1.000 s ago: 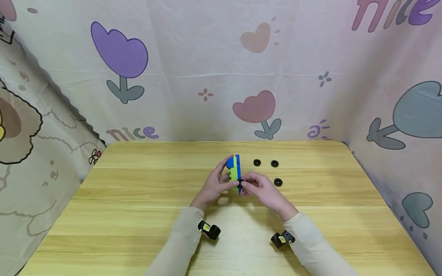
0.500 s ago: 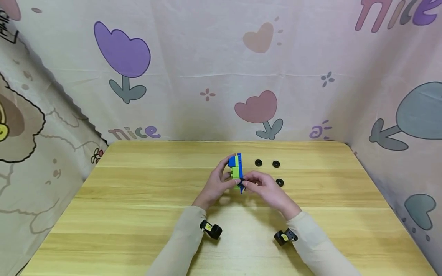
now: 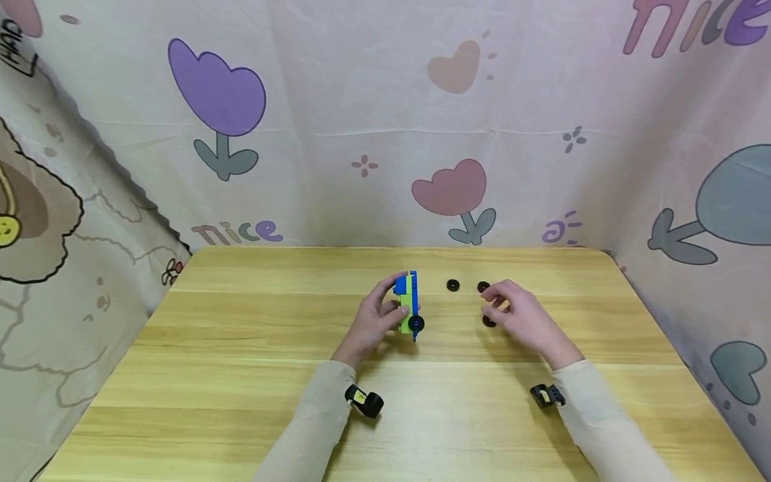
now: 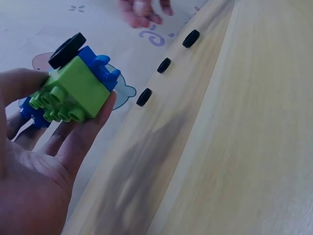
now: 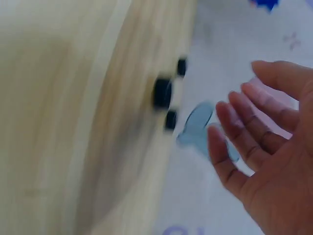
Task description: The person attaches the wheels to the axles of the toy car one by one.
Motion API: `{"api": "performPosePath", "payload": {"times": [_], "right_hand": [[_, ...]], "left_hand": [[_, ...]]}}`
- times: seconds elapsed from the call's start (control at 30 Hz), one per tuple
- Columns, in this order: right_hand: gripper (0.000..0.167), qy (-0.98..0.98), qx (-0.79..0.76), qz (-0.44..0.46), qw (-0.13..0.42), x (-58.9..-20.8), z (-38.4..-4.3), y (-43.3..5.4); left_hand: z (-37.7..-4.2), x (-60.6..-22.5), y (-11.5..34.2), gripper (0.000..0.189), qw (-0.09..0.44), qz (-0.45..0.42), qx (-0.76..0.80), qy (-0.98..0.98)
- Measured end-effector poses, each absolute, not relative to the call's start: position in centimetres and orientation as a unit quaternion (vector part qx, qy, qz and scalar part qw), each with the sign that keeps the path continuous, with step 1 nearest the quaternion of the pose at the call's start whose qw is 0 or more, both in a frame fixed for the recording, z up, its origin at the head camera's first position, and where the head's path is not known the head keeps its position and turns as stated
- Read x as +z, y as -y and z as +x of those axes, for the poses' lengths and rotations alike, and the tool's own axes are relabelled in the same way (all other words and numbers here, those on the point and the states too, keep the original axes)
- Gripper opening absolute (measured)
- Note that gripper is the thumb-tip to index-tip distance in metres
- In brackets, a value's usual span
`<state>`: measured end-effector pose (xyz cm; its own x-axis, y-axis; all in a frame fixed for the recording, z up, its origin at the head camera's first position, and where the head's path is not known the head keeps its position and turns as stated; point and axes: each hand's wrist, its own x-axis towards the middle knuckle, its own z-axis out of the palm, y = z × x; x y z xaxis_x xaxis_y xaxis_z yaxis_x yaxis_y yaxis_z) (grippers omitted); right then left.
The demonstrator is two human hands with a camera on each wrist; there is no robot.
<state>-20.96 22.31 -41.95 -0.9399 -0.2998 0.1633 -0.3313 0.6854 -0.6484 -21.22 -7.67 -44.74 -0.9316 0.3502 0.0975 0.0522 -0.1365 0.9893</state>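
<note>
Head view: moved right hand (image 3: 523,318) from car (image 3: 413,300) to loose wheels (image 3: 448,286), relaxed, holding nothing; kept car gripped in left hand (image 3: 372,325), with one fitted wheel (image 3: 416,324).

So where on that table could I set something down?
Left of the left sleeve, the table is bare out to its left edge. Another free patch lies between both sleeves, nearer than the toy car. The strip right of the right sleeve is bare too. It's crowded right of the toy car, where the right fingers are near three loose wheels.
</note>
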Motion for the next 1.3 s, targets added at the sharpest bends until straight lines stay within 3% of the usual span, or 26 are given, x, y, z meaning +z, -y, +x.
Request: {"api": "performPosePath", "payload": {"times": [0.33,0.87,1.17,1.3], "right_hand": [[0.04,0.941,0.294,0.157,-0.055,-43.9,-22.3,-24.3],[0.022,0.946,0.265,0.175,-0.057,-43.9,-22.4,-23.1],[0.027,0.939,0.283,0.187,-0.051,-43.3,-21.6,-22.8],[0.031,0.938,0.289,0.19,-0.024,-42.6,-21.4,-22.7]], "left_hand": [[-21.1,-44.7,7.7,0.061,0.093,0.144,0.731,-0.66],[-21.2,-44.8,7.8,0.062,0.096,0.14,0.724,-0.668],[-20.8,-45.2,7.8,0.062,0.097,0.13,0.728,-0.666],[-21.0,-45.1,7.6,0.062,0.089,0.135,0.729,-0.665]]}}
